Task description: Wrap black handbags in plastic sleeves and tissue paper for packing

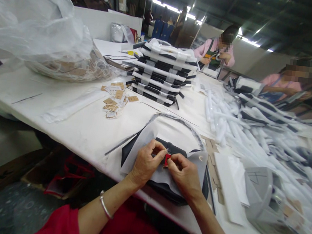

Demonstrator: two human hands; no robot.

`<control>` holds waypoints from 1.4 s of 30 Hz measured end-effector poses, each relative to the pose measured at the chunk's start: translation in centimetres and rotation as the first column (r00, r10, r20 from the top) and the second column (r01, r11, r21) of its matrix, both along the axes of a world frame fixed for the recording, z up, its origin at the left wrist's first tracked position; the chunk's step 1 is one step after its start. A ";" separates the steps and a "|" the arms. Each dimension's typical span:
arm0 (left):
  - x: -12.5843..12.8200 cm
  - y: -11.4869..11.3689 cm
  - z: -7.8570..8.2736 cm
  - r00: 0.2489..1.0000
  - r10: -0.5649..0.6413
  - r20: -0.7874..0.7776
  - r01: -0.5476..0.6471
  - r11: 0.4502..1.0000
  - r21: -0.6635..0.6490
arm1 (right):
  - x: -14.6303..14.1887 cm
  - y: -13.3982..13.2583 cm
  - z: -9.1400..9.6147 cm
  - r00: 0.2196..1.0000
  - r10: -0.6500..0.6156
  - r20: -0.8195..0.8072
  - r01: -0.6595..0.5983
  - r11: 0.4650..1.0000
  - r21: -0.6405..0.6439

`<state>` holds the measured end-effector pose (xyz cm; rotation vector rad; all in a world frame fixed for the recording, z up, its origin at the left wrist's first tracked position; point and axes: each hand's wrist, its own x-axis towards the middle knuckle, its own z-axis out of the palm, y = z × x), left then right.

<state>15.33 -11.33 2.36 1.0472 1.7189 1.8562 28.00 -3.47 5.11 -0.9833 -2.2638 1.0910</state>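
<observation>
My left hand [146, 162] and my right hand [184, 174] meet at the near table edge over a black-and-white fabric piece [170, 137] with a dark curved trim. Both hands are closed in a pinch. Between their fingertips sits a small red tag [167, 159], held against the white tissue that covers the fabric. A silver bangle [105, 205] circles my left wrist. The dark part of the fabric shows just beyond my fingers.
A stack of folded black-and-white pieces [162, 72] stands mid-table. Small brown paper tags [115, 99] lie scattered to its left. A big clear plastic bag [39, 25] fills the far left. White rolled pieces [255, 132] pile at right. Two people work beyond the table.
</observation>
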 end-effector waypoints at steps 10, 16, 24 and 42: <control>0.1 0.3 -0.1 0.995 -0.086 -0.054 0.081 0.993 -0.092 | 0.0 0.0 0.2 1.000 -0.013 -0.023 0.013 1.000 0.008; 0.3 0.5 -0.7 0.966 -0.210 -0.151 0.190 0.972 -0.137 | 0.1 -0.1 -0.1 1.000 -0.021 -0.011 0.022 0.997 0.076; 0.1 0.5 -1.3 0.952 -0.263 -0.160 0.248 0.963 -0.107 | 0.1 0.0 0.5 0.999 -0.037 0.004 0.026 0.794 0.607; -0.9 1.0 -0.9 0.910 -0.386 0.149 0.391 0.920 -0.006 | 2.0 0.4 5.2 0.902 -0.259 -0.346 0.219 0.964 -0.150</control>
